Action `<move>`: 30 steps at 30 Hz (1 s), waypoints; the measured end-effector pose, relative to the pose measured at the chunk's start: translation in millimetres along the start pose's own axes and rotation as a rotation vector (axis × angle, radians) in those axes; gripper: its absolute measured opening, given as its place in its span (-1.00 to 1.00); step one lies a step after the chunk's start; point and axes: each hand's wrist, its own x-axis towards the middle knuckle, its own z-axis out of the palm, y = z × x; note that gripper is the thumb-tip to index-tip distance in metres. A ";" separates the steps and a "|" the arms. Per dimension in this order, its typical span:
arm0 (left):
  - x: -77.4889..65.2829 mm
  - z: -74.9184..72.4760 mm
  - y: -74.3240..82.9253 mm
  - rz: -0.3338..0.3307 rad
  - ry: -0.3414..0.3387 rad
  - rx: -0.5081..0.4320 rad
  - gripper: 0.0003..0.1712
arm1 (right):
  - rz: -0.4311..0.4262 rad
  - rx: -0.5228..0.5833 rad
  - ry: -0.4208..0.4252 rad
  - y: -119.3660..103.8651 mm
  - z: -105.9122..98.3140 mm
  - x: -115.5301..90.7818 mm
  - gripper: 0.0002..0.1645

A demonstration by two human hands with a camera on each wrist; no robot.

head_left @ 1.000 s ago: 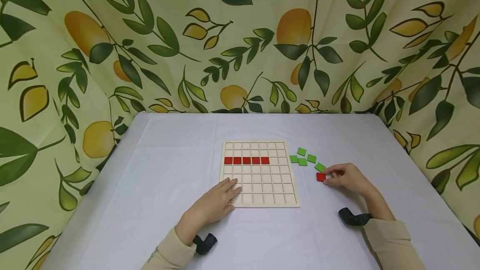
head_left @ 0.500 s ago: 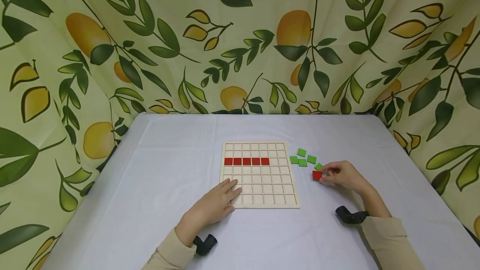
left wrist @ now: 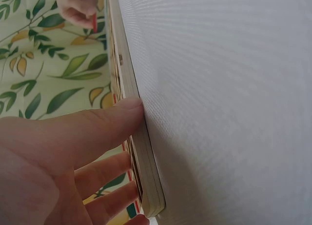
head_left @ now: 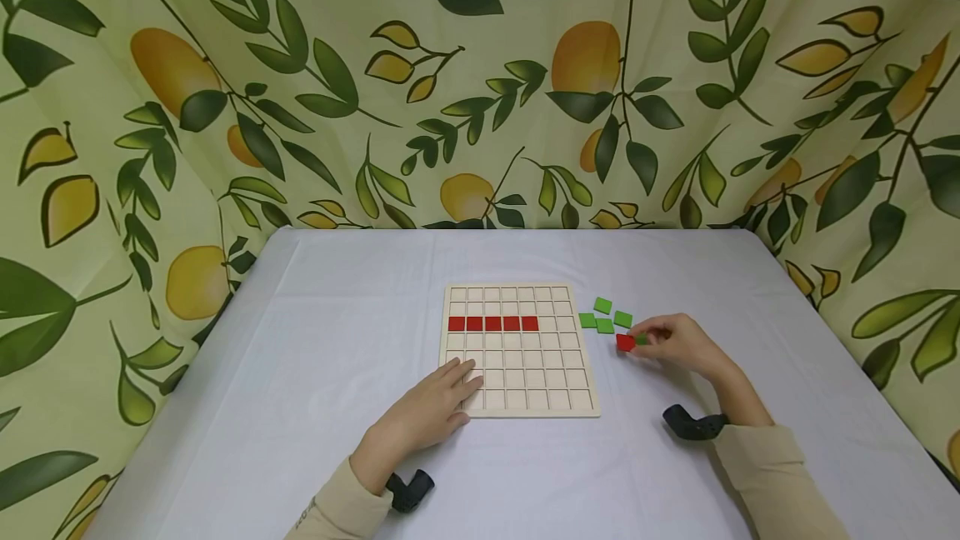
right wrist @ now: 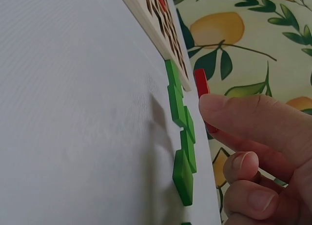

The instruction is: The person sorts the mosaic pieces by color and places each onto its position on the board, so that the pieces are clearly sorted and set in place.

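On table (head_left: 337, 315): one board (head_left: 536, 375), seven by seven cells. Five red tiles (head_left: 493, 323) fill leftmost cells, third row from far edge. Sixth red tile (head_left: 624, 343) raised off table, pinched by right hand (head_left: 681, 345), near five green tiles (head_left: 604, 326) visible in head view. Left hand (head_left: 423, 408) slightly spread, fingers resting on board, thumb touching near edge.

The gridded board (head_left: 525, 376) lay on the table (head_left: 262, 373), before the curtain (head_left: 480, 140). Five tiles (head_left: 492, 323) sat in its third row from behind. The left hand (head_left: 426, 405) rested on its near left corner; right of the board lay loose tiles (head_left: 604, 326), then the right hand (head_left: 686, 346), pinching another tile (head_left: 624, 343).
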 end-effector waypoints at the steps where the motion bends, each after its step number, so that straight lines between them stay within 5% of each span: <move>1: 0.0 0.1 -0.1 0.001 0.001 0.001 -0.44 | -0.006 0.002 0.000 -0.7 0.3 0.9 -0.67; 30: 1.0 3.5 -2.9 0.001 0.002 0.000 -0.43 | -0.065 0.066 -0.015 -24.7 10.3 21.4 -0.66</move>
